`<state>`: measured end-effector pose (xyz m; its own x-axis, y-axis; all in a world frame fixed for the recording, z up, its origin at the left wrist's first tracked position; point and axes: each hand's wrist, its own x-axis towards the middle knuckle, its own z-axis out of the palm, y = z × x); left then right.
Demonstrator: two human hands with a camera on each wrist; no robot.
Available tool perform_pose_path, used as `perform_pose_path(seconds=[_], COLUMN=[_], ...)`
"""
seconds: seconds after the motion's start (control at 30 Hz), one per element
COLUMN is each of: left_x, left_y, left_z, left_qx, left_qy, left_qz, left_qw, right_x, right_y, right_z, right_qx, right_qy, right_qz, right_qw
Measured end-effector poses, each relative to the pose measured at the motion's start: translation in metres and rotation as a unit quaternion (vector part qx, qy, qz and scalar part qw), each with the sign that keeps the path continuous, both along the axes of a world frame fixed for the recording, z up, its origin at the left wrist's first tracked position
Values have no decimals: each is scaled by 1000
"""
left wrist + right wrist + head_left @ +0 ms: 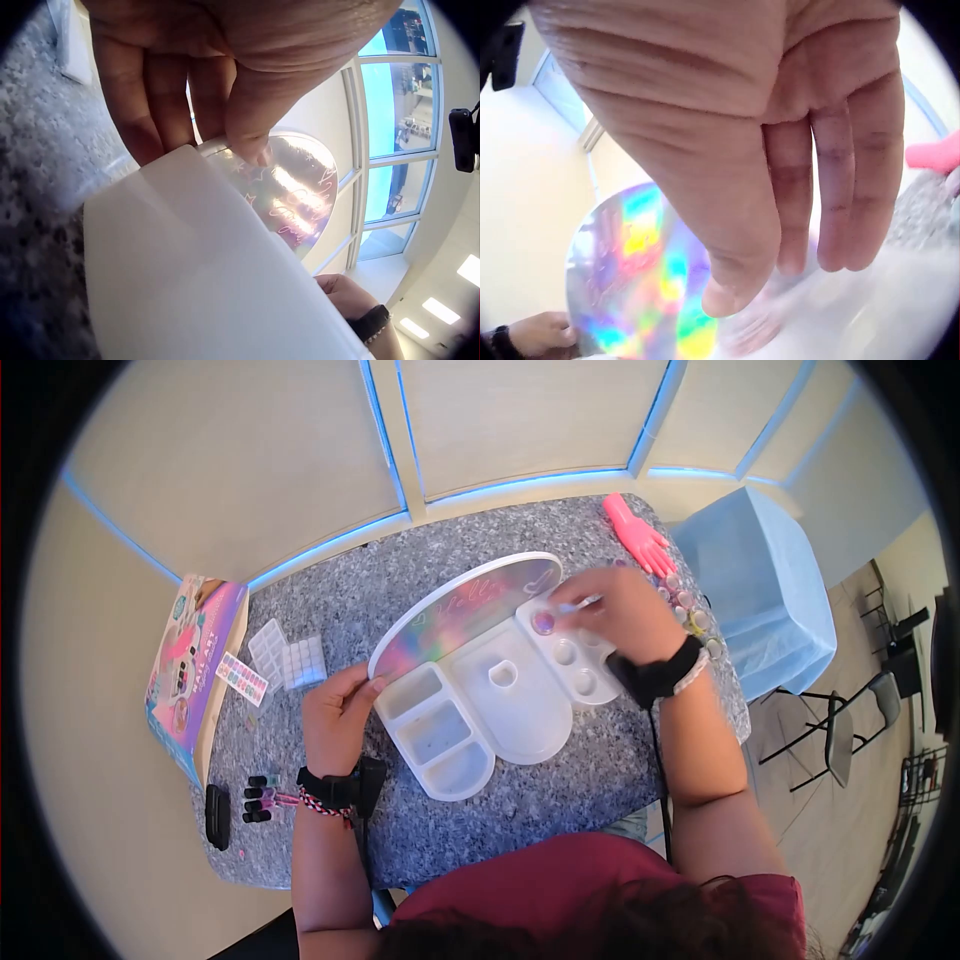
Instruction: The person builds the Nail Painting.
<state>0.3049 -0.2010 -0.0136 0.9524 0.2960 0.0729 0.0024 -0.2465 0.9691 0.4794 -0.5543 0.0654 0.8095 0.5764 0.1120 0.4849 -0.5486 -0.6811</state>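
A white nail-art tray (510, 715) with an upright iridescent back panel (460, 605) stands on the table. My left hand (340, 710) pinches the panel's left end where it meets the tray, thumb in front and fingers behind. Over the tray's right section, my right hand (630, 615) reaches down with fairly straight fingers, slightly blurred. Close to its fingertips, a small round pot with purplish contents (543, 622) sits in the top round well. In the right wrist view the thumb and fingers stand apart above a blurred round shape (751, 330).
At the left lie a nail art box (190, 670), a nail sticker sheet (242, 678), clear cases (303, 663), nail polish bottles (262, 797) and a black case (217, 817). A pink model hand (638, 535) and several small pots (683, 600) lie at the far right.
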Motion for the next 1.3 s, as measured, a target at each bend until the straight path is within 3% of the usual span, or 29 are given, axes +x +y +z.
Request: perform_pose_path(seconds=[0.1,0.17,0.27,0.43,0.5,0.53,0.6,0.9,1.0,1.07,1.13,1.2,1.3], left_x=[1,-1,0,-1,0,0,0,-1,-1,-2,-3,-3,-3], left_y=[1,0,0,4,4,3,2,1,1,1,2,2,-2], left_z=[0,6,2,-2,-2,0,2,1,0,1,1,2,6], left_qx=[-9,49,8,-1,-2,-2,-2,13,15,4,5,7,-3], left_qy=[9,10,-8,1,4,3,2,3,0,1,7,13,5], left_qz=[9,0,2,-9,-11,-12,-12,-4,4,4,1,-1,-8], left_qw=[1000,999,1000,1000,1000,1000,1000,1000,1000,1000,1000,1000,1000], right_x=[42,68,80,69,40,28,9,10,16,34,45,51,44], right_y=[-37,-55,-57,-49,-36,-31,-22,-12,-24,-46,-64,-69,-54], right_z=[-10,-26,-38,-30,-4,0,3,-23,-9,-23,-38,-50,-34], right_qx=[-72,-134,-170,-160,-50,-50,-21,-52,3,-15,-164,-181,-184], right_qy=[-51,-83,-62,-90,-54,-55,-71,-145,-52,-69,-92,-137,-66], right_qz=[-137,-213,-227,-231,-173,-173,-72,-22,-49,-81,-157,-147,-173], right_qw=[987,964,957,956,982,982,995,988,997,994,970,963,965])
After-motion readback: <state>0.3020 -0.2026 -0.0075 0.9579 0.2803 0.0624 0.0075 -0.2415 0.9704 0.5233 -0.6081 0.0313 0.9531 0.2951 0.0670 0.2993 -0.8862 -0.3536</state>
